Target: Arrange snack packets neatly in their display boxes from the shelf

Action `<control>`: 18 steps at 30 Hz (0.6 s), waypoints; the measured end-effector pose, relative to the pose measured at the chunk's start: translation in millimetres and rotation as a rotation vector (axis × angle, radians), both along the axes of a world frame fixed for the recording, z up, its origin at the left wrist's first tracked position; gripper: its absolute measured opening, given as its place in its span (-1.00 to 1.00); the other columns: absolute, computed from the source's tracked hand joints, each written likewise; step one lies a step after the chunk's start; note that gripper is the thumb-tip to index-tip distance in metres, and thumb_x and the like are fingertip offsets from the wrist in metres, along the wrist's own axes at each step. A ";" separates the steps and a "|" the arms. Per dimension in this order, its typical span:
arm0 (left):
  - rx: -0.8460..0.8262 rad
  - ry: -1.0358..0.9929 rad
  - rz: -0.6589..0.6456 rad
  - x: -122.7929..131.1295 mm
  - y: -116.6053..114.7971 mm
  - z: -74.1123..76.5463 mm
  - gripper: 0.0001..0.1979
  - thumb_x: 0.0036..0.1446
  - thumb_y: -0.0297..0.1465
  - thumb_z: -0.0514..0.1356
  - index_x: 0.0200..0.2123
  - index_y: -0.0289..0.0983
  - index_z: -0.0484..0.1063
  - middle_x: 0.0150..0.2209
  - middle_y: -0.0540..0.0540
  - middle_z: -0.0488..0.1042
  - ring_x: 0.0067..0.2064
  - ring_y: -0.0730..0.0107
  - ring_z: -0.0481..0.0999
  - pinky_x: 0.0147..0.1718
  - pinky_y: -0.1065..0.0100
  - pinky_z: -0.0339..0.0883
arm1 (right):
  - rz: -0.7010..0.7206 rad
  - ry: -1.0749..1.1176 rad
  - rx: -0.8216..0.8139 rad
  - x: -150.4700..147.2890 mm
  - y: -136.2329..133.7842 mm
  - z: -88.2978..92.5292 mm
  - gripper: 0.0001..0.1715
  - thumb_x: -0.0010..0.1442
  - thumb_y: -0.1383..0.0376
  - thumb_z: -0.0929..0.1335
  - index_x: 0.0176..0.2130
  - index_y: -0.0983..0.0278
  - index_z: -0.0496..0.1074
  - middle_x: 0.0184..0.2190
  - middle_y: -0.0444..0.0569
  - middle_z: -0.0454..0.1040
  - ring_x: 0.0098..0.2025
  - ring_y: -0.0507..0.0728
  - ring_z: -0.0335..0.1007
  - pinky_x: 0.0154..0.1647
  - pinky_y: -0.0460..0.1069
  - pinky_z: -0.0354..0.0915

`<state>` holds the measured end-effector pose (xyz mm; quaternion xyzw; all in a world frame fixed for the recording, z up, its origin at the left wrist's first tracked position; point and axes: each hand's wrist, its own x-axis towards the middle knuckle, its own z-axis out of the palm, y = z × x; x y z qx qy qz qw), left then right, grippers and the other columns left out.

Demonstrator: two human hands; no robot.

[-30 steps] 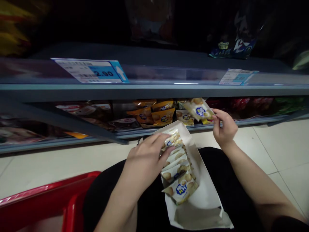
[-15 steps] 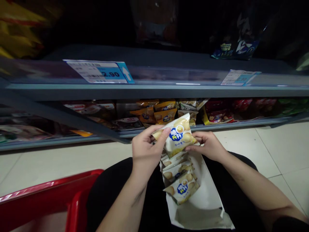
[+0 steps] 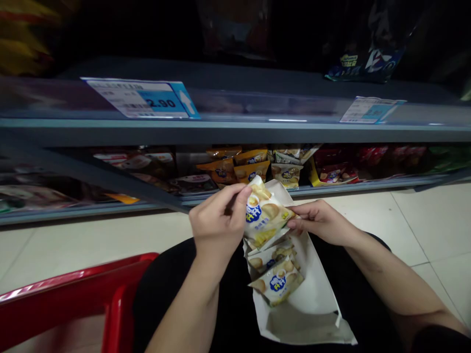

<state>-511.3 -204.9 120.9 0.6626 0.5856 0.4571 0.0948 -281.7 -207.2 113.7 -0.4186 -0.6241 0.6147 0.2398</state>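
A white open carton (image 3: 316,304) lies on my lap with several small cream-and-yellow snack packets (image 3: 276,282) stacked inside it. My left hand (image 3: 217,223) pinches the top left edge of one such snack packet (image 3: 264,215) held just above the carton's far end. My right hand (image 3: 319,221) grips the same packet's right edge with closed fingers. The packet is tilted, its blue logo facing me.
A low grey shelf (image 3: 235,130) with price tags (image 3: 147,98) runs across the view. Below it, the bottom shelf holds more yellow and red snack bags (image 3: 253,169). A red basket (image 3: 77,299) stands at the lower left on the pale tiled floor (image 3: 423,215).
My right hand brought a packet from the bottom shelf to the carton. My left hand left the packets in the carton and took the packet's other edge; both now lower it.
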 end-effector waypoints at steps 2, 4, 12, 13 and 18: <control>-0.032 0.151 -0.123 -11.4 -11.8 15.7 -0.80 0.24 -0.27 0.14 -0.28 -0.19 0.54 -0.39 0.03 0.60 -0.43 0.44 0.54 -0.38 0.45 0.35 | 0.025 0.005 0.004 10.9 -0.3 9.9 -0.33 0.16 0.22 0.44 0.22 0.28 0.32 -0.35 -0.08 0.62 -0.35 0.05 0.53 -0.28 -0.05 0.44; -0.150 0.215 -0.333 -19.7 -25.3 30.7 -0.80 0.26 -0.25 0.11 -0.26 -0.14 0.52 -0.41 0.05 0.59 -0.48 0.45 0.53 -0.44 0.44 0.34 | -0.016 0.024 0.052 22.0 -1.3 20.2 -0.23 0.13 0.27 0.46 0.27 0.24 0.23 -0.23 -0.01 0.63 -0.20 0.10 0.57 -0.19 -0.02 0.46; -0.529 0.535 -0.925 11.7 -41.0 19.5 -0.76 0.32 -0.36 0.01 -0.12 -0.20 0.46 -0.32 -0.11 0.56 -0.30 0.25 0.57 -0.34 0.31 0.37 | 0.006 0.063 0.290 23.8 -14.5 44.6 -0.89 0.17 0.30 0.43 -0.26 0.29 0.53 -0.40 -0.02 0.62 -0.38 0.05 0.56 -0.32 -0.10 0.43; -0.560 0.559 -0.953 14.5 -39.6 14.9 -0.76 0.30 -0.40 0.02 -0.11 -0.23 0.46 -0.30 -0.13 0.56 -0.27 0.22 0.57 -0.30 0.29 0.38 | 0.120 0.015 0.284 21.7 -16.7 45.2 -0.89 0.17 0.29 0.43 -0.27 0.30 0.54 -0.40 -0.02 0.62 -0.39 0.04 0.55 -0.33 -0.11 0.42; -0.747 0.602 -1.060 14.3 -38.3 7.8 -0.81 0.15 -0.51 0.09 -0.26 -0.27 0.50 -0.31 -0.14 0.56 -0.26 0.23 0.56 -0.31 0.32 0.37 | 0.707 -0.330 0.251 8.1 -35.0 37.5 -0.84 0.20 0.26 0.40 -0.22 0.25 0.57 -0.38 -0.06 0.61 -0.35 0.05 0.52 -0.37 -0.11 0.28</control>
